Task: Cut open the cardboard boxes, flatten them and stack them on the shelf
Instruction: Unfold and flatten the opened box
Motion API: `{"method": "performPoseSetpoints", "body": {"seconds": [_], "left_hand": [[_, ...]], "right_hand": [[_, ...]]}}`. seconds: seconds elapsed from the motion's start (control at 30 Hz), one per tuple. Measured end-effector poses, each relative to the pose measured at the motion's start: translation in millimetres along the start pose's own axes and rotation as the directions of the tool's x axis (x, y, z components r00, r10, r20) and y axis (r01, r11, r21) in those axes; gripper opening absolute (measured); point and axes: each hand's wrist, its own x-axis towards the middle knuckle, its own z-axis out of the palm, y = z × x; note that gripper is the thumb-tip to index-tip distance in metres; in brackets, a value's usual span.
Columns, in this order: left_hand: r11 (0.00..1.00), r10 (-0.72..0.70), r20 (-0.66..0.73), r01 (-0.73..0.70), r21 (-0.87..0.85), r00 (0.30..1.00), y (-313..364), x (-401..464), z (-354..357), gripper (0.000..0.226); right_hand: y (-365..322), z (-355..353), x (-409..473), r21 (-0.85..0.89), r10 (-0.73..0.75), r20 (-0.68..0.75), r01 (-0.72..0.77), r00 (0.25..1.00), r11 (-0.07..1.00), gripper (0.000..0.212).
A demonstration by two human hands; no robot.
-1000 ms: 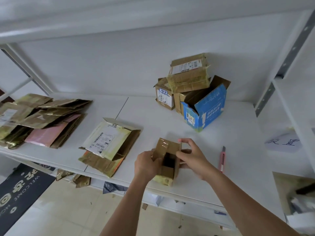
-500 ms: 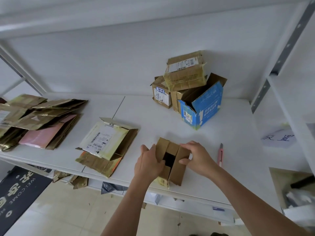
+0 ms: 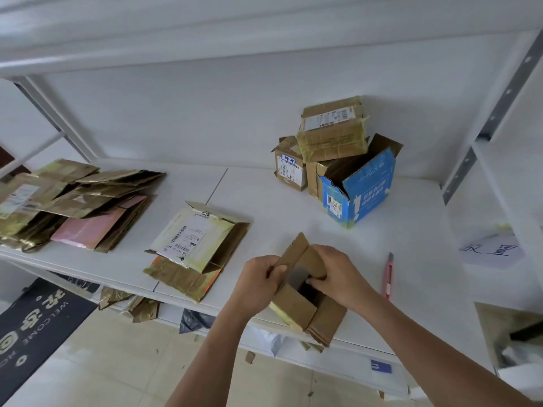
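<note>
Since the earlier frame, the small brown cardboard box [image 3: 305, 301] has been tilted and its flaps pulled wider at the white shelf's [image 3: 264, 201] front edge. Its left flap is grasped by the left hand [image 3: 258, 282]; its inner flap is pinched by the right hand [image 3: 338, 277]. A dark open interior is shown.

White wall [image 3: 176, 113], tiled floor [image 3: 117, 371], doormat [image 3: 35, 324]

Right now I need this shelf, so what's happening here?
A person is breaking down a small cardboard box at the shelf's front edge, left hand and right hand both gripping its flaps. A pink cutter lies beside it. Flattened boxes are piled left; uncut boxes wait behind.
</note>
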Motion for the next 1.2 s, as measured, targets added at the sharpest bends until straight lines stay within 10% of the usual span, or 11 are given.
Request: {"method": "performPoseSetpoints", "body": {"seconds": [0.1, 0.2, 0.4, 0.6, 0.73, 0.87, 1.2], "left_hand": [[0.999, -0.036, -0.147, 0.038, 0.013, 0.989, -5, -2, -1, 0.036], [0.982, -0.128, -0.398, 0.171, 0.076, 0.908, -10, -6, -5, 0.014], [0.947, -0.269, -0.406, 0.317, 0.056, 0.874, -9, -5, 7, 0.108], [0.837, -0.32, -0.179, 0.189, -0.514, 0.931, -35, -10, -12, 0.058], [0.617, -0.475, 0.029, 0.357, -0.701, 0.879, -64, -27, -5, 0.045], [0.49, -0.595, 0.198, 0.547, -0.679, 0.779, -82, -37, 10, 0.048], [0.67, -0.693, -0.086, 0.596, -0.443, 0.716, -85, 1, 34, 0.025]], "right_hand": [[-8, 3, -7, 0.117, -0.001, -0.091, 0.011, 0.996, 0.993, 0.009], [-12, 3, -11, 0.231, 0.09, -0.17, -0.049, 0.981, 0.972, 0.04], [-28, 0, -10, 0.299, 0.083, -0.272, 0.003, 0.959, 0.954, 0.036], [-14, -15, -10, 0.255, -0.052, -0.27, 0.123, 0.962, 0.959, 0.018], [19, -6, -21, 0.169, -0.113, 0.123, 0.092, 0.986, 0.981, 0.052], [52, 22, -32, -0.143, -0.006, 0.426, 0.074, 0.905, 0.987, 0.062], [41, 60, -21, -0.313, 0.06, 0.136, -0.015, 0.989, 0.95, 0.048]]}}
